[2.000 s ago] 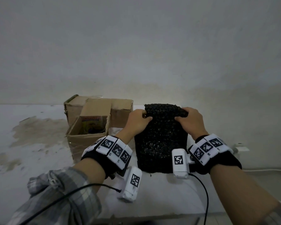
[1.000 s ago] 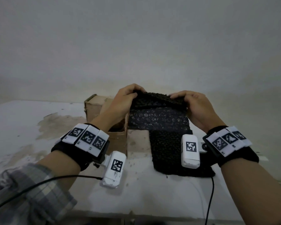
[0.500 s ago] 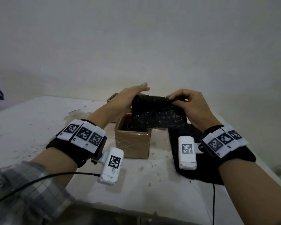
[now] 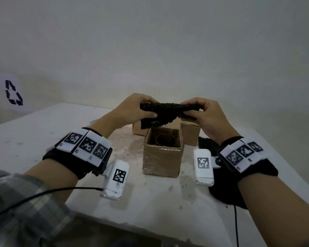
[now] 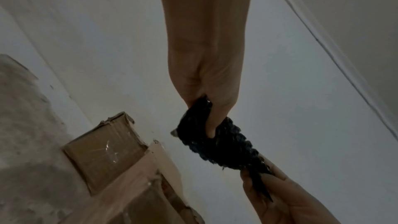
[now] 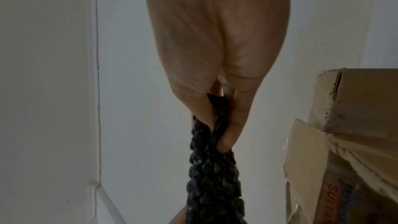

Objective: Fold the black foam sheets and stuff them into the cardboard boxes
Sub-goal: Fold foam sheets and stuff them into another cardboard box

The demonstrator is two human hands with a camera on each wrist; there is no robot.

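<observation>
A folded black foam sheet (image 4: 165, 113) hangs in the air above an open cardboard box (image 4: 162, 157) on the white table (image 4: 43, 125). My left hand (image 4: 141, 108) pinches its left end and my right hand (image 4: 196, 109) pinches its right end. The left wrist view shows my left hand (image 5: 206, 115) with the thumb pressed into the foam sheet (image 5: 224, 147). The right wrist view shows my right hand (image 6: 217, 125) clamping the bunched foam sheet (image 6: 213, 176). Another black foam sheet (image 4: 209, 145) lies on the table under my right wrist. A round object sits inside the open box.
Two more cardboard boxes (image 4: 190, 132) stand behind the open one, partly hidden by my hands. A taped box (image 5: 103, 157) and an open flap show in the left wrist view. The wall rises close behind. The table's near edge runs below my forearms.
Both hands lifted the top foam sheet off the stack, folded it smaller and carried it left over the open box. The view swung left, so the boxes now sit in the middle.
</observation>
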